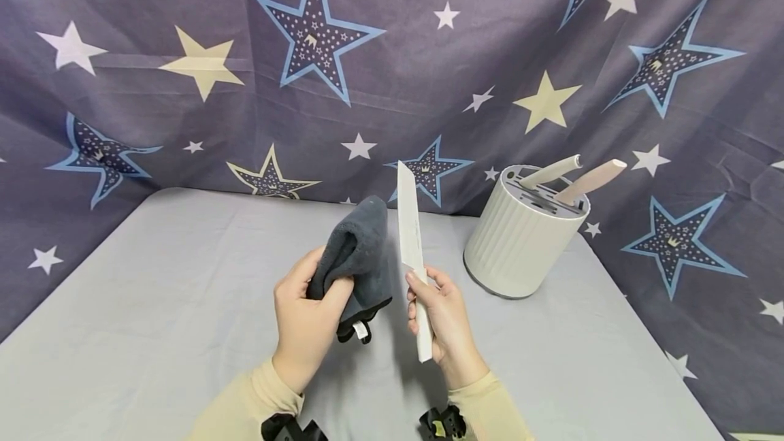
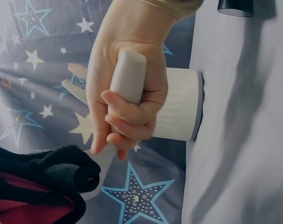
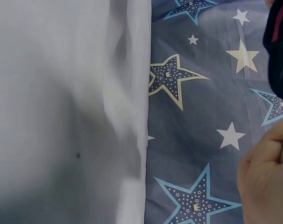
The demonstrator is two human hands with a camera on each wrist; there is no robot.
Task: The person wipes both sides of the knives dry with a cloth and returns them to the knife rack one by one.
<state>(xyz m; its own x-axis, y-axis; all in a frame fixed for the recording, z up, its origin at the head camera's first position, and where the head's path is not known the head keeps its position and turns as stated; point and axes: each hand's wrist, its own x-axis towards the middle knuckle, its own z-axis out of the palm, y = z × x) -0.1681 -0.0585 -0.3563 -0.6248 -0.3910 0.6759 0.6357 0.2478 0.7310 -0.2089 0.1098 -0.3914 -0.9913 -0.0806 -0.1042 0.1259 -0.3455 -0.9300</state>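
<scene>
My right hand (image 1: 450,325) grips a white knife (image 1: 410,223) by its handle, blade pointing up and away. Bunched in my left hand (image 1: 306,325) is a dark grey cloth (image 1: 367,257) with a black edge and a small white tag. The cloth sits just left of the blade, and in the head view a narrow gap shows between them. From the left wrist, the knife's handle (image 2: 128,79) rises out of the curled right fingers, while the folded cloth (image 2: 43,163) covers part of the blade. Only part of the right hand (image 3: 267,172) enters the right wrist view.
A ribbed white knife block (image 1: 517,243) stands at the back right of the table (image 1: 184,278). Two light handles, one whitish (image 1: 554,172) and one pinkish (image 1: 591,181), stick out of its slotted top. A star-patterned curtain (image 1: 392,114) hangs behind and beside the table.
</scene>
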